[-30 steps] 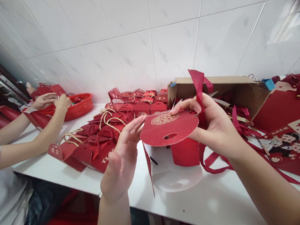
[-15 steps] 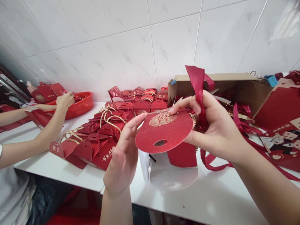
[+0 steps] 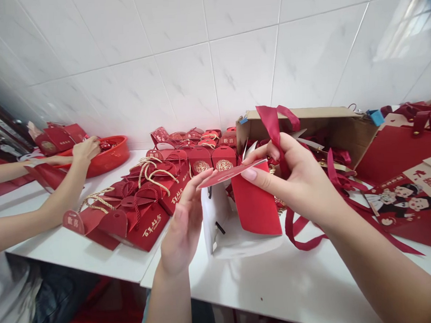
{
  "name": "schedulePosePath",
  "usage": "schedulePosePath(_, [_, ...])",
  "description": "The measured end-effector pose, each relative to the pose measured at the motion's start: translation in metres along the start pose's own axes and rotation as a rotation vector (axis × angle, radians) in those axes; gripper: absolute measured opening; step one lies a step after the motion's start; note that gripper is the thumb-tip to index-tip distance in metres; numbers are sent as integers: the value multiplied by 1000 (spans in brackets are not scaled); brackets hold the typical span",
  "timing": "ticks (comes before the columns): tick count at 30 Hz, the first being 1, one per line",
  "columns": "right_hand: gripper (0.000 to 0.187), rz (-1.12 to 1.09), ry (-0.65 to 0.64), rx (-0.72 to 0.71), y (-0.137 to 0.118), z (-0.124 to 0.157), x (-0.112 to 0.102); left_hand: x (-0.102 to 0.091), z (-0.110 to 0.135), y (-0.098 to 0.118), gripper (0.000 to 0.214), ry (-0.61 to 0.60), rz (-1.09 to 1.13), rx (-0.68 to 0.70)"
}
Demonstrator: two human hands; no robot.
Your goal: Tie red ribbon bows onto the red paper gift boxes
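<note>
One white-lined red cardboard box (image 3: 258,207): my right hand (image 3: 300,177) pinches its curved flap (image 3: 233,173); my left hand (image 3: 184,224), uncurled, meets its edge.

Room at the desk (image 3: 278,280) front
Bare strip nearside of held box (image 3: 258,205); red bags (image 3: 150,228) crowd left, trailing ribbon (image 3: 309,244) and carton (image 3: 355,134) bar the right, tiled wall (image 3: 242,74) behind. Carton interior dark, gaps uncertain.

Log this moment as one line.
right hand: pinching flap of open red box | left hand: at box's left edge | co-worker's hand: at red basin
</note>
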State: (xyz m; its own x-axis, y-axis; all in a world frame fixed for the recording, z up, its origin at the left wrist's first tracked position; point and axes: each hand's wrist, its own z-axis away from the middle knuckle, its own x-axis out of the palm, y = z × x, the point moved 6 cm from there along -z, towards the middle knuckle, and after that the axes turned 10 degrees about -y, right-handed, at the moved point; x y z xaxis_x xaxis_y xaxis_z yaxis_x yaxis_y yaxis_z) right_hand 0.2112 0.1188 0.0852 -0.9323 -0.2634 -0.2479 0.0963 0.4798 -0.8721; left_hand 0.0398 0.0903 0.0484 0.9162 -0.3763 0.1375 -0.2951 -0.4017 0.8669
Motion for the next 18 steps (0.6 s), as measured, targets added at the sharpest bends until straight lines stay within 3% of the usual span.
schedulePosePath(4, [50,-21,5,23,2,0,-2,2,0,-6,46,-22,100,-48])
schedulePosePath(9, [48,-124,15,104,10,-3,-5,0,1,-9,44,-26,34,-51])
schedulePosePath(13, [42,-345,45,245,35,-12,-9,-5,4,-13,58,50,-87,-91])
schedulePosePath(18, [37,-690,-114,419,71,-24,-3,-4,7,-10,66,70,-262,-111])
